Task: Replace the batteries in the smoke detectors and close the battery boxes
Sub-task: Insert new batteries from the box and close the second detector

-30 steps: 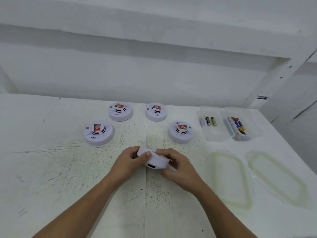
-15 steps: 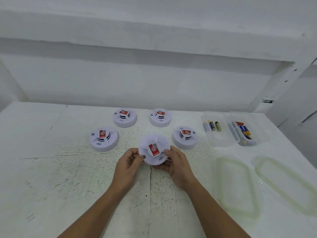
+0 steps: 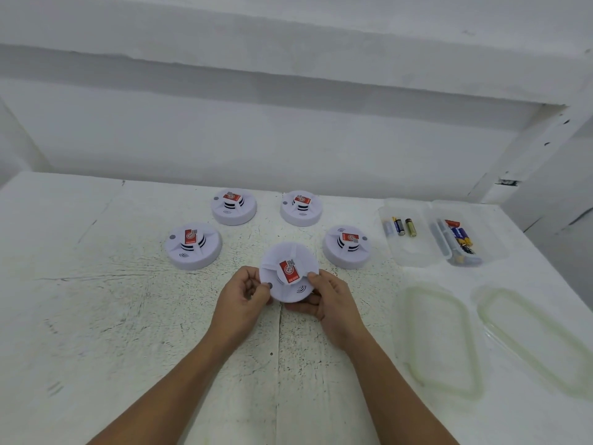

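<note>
White table (image 3: 96,316), round white detector (image 3: 290,253), red label (image 3: 287,272)

A scuffed, speckled white table (image 3: 96,316) stands against a plain white wall (image 3: 256,139).

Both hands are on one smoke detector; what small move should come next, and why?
Probably turn the smoke detector over. The left hand and right hand grip its rim with the red label facing up, so no battery box shows.
</note>
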The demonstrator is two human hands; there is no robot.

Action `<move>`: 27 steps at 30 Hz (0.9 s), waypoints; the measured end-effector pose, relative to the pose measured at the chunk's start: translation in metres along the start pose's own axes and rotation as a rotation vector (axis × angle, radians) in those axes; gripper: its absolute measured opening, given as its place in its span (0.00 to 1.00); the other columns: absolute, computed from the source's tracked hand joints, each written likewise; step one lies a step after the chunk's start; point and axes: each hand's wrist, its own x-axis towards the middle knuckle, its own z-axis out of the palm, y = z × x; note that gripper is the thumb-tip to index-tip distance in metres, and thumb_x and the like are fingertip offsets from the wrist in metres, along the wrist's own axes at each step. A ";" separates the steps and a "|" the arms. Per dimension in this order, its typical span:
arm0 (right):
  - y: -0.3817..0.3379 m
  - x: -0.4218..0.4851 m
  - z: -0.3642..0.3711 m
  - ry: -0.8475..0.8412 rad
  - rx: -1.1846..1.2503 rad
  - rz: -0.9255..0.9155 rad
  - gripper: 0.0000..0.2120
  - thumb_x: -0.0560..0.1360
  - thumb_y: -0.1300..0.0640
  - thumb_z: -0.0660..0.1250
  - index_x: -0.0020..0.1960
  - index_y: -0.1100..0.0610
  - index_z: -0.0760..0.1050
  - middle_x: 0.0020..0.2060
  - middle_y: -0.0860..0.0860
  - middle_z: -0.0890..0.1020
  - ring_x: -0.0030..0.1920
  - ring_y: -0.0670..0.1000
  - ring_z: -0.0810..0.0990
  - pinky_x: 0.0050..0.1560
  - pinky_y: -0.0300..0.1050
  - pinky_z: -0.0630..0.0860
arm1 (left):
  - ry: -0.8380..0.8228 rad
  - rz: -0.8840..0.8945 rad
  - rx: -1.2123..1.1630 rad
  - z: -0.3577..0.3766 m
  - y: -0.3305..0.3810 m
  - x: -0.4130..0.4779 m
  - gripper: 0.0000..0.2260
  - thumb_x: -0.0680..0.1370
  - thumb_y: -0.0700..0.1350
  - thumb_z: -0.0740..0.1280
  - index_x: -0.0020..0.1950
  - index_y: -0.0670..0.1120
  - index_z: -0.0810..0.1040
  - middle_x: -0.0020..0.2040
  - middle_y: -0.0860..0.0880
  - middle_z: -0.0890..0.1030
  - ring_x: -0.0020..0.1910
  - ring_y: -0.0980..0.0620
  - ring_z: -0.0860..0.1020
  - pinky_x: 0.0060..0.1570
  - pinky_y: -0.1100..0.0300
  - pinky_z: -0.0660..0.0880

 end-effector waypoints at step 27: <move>0.005 -0.002 0.000 0.014 -0.033 -0.031 0.12 0.80 0.59 0.59 0.53 0.66 0.78 0.48 0.62 0.83 0.50 0.60 0.83 0.47 0.51 0.81 | 0.036 -0.002 0.058 -0.002 -0.005 0.000 0.18 0.66 0.59 0.61 0.46 0.47 0.75 0.39 0.43 0.79 0.33 0.55 0.73 0.35 0.61 0.71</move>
